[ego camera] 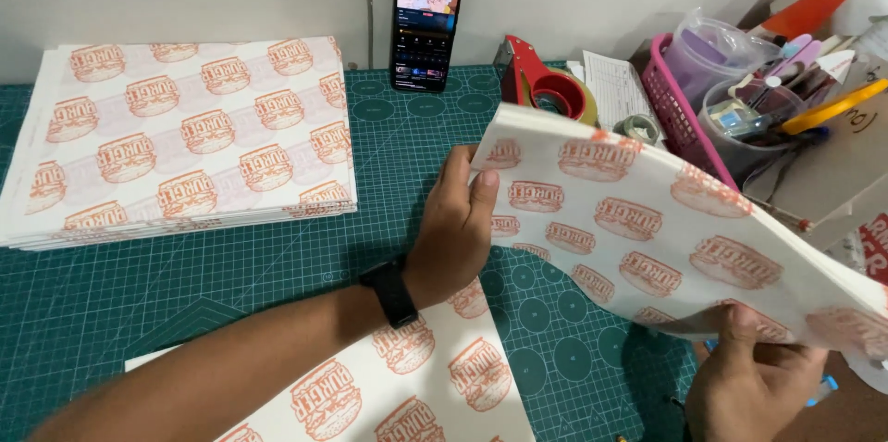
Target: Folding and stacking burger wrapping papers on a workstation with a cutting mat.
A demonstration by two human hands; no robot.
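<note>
My left hand (455, 229), with a black watch on its wrist, grips the left corner of a bundle of white paper sheets (647, 220) printed with orange burger marks. My right hand (751, 382) pinches the bundle's lower edge at the bottom right. The bundle is lifted off the green cutting mat (277, 285) and sags between the two hands. Another printed sheet (435, 377) lies flat on the mat under my left forearm.
A thick stack of the same printed sheets (185, 137) lies at the back left. A phone (426, 24) with a lit screen leans on the wall. A red tape dispenser (541, 81), a pink basket (680, 109) and containers of stationery crowd the right.
</note>
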